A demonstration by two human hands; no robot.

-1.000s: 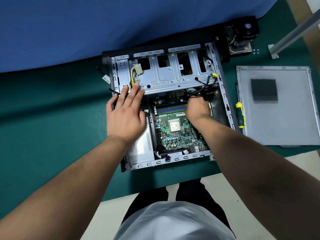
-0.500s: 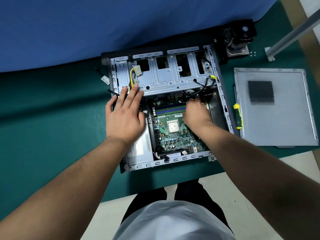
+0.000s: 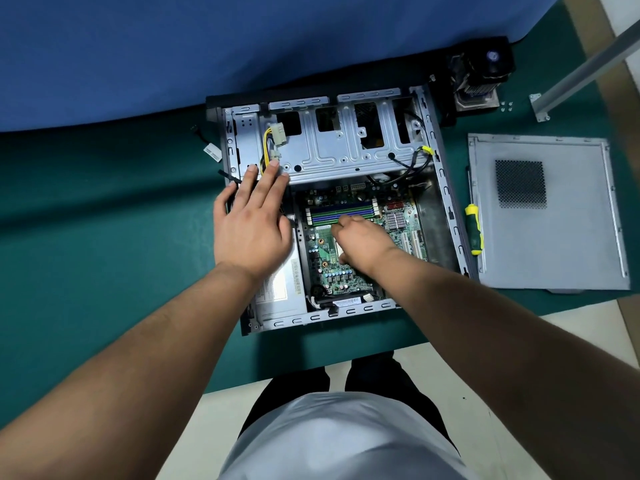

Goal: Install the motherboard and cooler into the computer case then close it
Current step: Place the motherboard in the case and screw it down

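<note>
The open computer case (image 3: 446, 188) lies flat on the green table mat. A green motherboard (image 3: 325, 271) sits inside its lower middle. My left hand (image 3: 252, 223) lies flat with straight fingers over the case's left side, fingertips on the drive cage edge. My right hand (image 3: 360, 240) rests on the motherboard over the CPU socket, fingers curled under; what they touch is hidden. The black cooler (image 3: 481, 77) stands on the mat beyond the case's far right corner. The grey side panel (image 3: 561, 237) lies to the right of the case.
A yellow-and-green screwdriver (image 3: 473, 230) lies between the case and the side panel. Small screws (image 3: 506, 105) sit near the cooler. A metal post (image 3: 581, 67) slants at the top right. A blue cloth (image 3: 207, 46) backs the table. The power supply (image 3: 277, 292) fills the case's lower left.
My right hand has moved from the case's upper right, near the black cables, down and left onto the middle of the motherboard. My left hand has stayed in place.
</note>
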